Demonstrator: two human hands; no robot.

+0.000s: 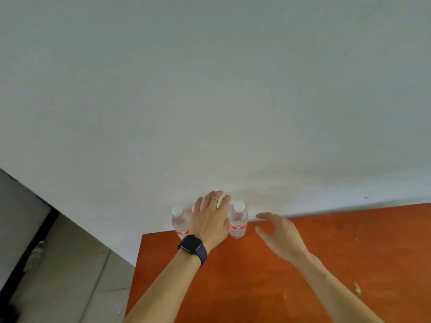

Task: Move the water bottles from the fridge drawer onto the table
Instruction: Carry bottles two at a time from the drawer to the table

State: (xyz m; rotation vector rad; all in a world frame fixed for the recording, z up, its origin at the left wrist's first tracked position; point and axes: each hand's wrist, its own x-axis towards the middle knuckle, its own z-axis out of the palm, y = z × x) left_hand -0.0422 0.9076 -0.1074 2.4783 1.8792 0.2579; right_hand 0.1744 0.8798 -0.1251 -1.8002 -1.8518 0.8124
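Clear water bottles with white caps and red labels stand upright at the far left corner of the orange table point(326, 264), against the wall. One bottle point(178, 221) shows left of my left hand point(210, 220) and another bottle point(238, 221) right of it. My left hand, with a ring and a dark watch, is spread with its fingers apart over the gap between them; a third bottle's edge point(193, 208) peeks out behind it, mostly hidden. My right hand point(277, 234) hovers just right of the bottles, fingers apart, holding nothing. The fridge drawer is out of view.
A plain white wall point(210, 101) rises directly behind the table. At the left lies a grey tiled floor point(70, 264) with a dark baseboard strip. The table's left edge runs down near my left forearm.
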